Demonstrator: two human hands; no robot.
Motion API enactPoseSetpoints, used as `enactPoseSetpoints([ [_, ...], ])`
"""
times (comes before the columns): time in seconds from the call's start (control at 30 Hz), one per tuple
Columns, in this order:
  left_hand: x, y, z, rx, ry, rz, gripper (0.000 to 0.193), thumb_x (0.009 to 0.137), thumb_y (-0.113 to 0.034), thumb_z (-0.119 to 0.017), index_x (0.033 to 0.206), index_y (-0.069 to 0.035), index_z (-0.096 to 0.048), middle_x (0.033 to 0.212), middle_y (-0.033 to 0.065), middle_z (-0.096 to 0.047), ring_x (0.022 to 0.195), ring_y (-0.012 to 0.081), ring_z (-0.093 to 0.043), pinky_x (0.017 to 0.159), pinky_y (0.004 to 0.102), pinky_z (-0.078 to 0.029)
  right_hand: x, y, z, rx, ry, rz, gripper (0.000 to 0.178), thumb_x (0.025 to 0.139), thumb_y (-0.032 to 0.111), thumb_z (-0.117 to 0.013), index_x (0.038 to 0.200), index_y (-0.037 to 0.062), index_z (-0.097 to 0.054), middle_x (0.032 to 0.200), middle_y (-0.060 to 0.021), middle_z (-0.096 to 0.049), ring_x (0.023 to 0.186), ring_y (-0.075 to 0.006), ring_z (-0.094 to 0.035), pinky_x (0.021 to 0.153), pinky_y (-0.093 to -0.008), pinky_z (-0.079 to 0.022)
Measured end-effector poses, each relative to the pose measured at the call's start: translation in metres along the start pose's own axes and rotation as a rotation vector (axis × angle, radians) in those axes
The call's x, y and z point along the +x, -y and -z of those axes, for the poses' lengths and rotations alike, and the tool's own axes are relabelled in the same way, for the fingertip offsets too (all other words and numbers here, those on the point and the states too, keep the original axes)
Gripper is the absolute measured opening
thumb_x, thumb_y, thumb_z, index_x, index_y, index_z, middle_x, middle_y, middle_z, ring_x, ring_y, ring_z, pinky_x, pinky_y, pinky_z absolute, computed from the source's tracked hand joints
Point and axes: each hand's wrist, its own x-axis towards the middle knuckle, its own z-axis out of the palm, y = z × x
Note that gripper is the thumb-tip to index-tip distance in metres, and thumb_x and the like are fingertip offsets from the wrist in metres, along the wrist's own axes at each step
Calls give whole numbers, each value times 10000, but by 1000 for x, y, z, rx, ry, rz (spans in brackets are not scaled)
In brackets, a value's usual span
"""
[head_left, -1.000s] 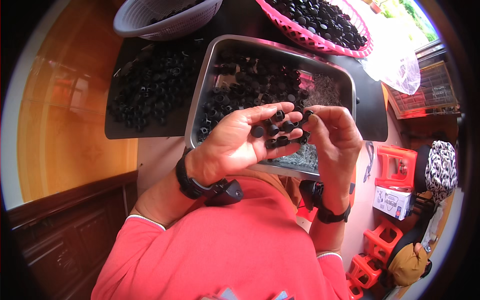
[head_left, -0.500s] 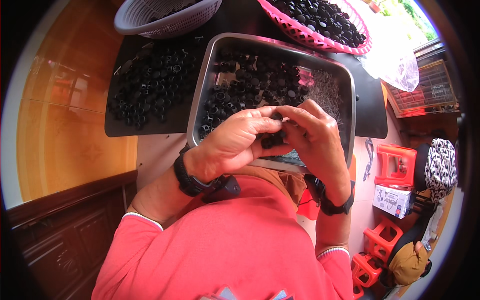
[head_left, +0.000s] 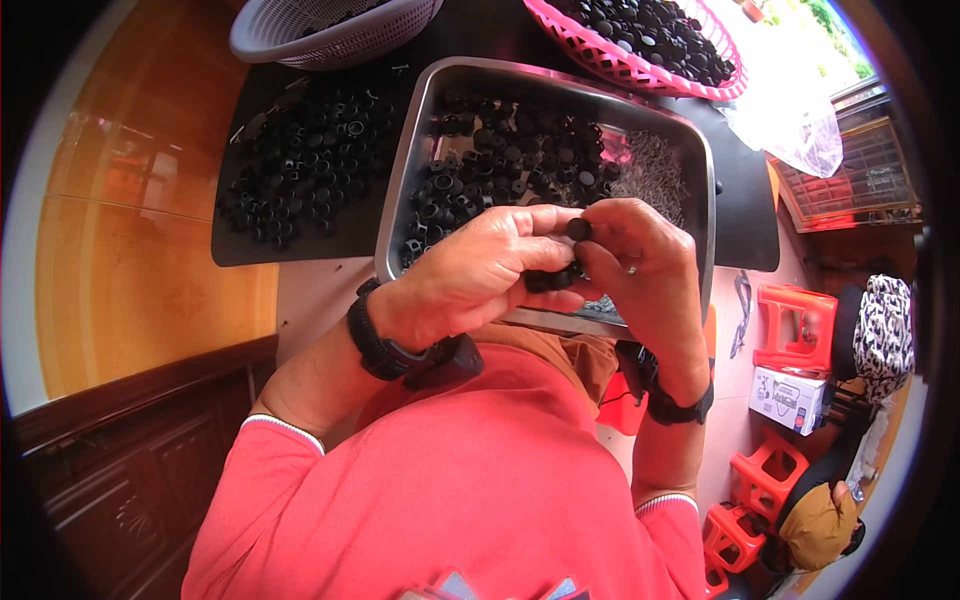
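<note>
Over the near part of a metal tray [head_left: 710,190], both hands meet around a small round black cap [head_left: 578,229]. My left hand [head_left: 480,260] pinches it from the left with thumb and forefinger. More black plastic pieces [head_left: 549,280] sit in that hand's curled lower fingers. My right hand [head_left: 650,270] is closed at the cap's right side, thumb and forefinger touching it. Below, the tray holds many black caps and ring-shaped parts [head_left: 500,150], with a heap of thin metal pins [head_left: 650,165] at its right side.
Loose black parts [head_left: 305,165] are piled on the black table left of the tray. Behind stand a pale grey basket [head_left: 340,48] and a pink basket [head_left: 565,48] full of black caps. At right are a plastic bag [head_left: 810,140], red stools [head_left: 797,328] and a white box [head_left: 788,398].
Both hands have shifted slightly to the right. The cap between the fingertips now shows its round face, which was mostly hidden before.
</note>
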Motion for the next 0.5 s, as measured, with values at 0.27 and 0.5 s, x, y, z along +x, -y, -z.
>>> enactPoseSetpoints([
  [0.27,-8,-9,1,0,-180,-118,255,928,-93,-480,1155,18,-515,1088,126,-591,833,132,-603,554,177,-463,-14,2,11,333,-173,-208,196,812,-54,-605,1003,-16,-584,779,-17,-595,676,-56,-579,556,-183,-457],
  [0.5,-48,-35,30,28,-483,-779,153,930,-82,-501,1042,2,-565,910,82,-588,702,58,-489,523,153,-382,-25,-5,17,463,-218,-215,166,834,-32,-604,998,-20,-581,823,-46,-609,655,-85,-592,524,-182,-436],
])
